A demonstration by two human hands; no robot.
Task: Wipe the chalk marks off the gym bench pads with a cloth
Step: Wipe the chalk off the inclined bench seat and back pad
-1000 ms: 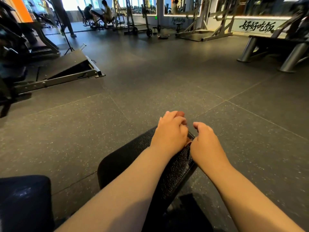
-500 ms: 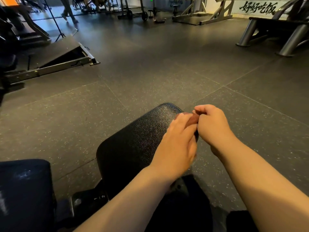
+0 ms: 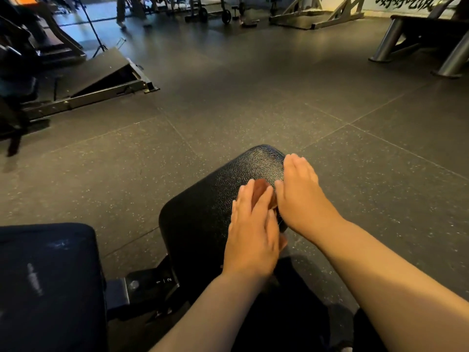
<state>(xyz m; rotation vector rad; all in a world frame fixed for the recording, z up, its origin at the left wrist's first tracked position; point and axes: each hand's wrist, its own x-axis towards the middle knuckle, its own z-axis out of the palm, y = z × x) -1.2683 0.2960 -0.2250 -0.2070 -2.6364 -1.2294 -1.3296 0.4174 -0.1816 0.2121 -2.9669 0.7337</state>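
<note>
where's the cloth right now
In the head view, the reddish-brown cloth lies on the black bench pad, under the left hand and beside the right hand.

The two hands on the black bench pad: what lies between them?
In the head view, a small reddish-brown cloth lies between the left hand and the right hand, on the bench pad. The hands cover most of it.

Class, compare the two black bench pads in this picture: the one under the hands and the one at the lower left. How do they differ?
The pad under the hands looks clean and glossy with a pebbled grain; the lower-left pad is duller and carries whitish smudges. The first has the left hand, the right hand and a brown cloth on it; nothing rests on the second. The first shows a rounded far end; the second runs out of frame. Both are dark upholstered pads.
</note>
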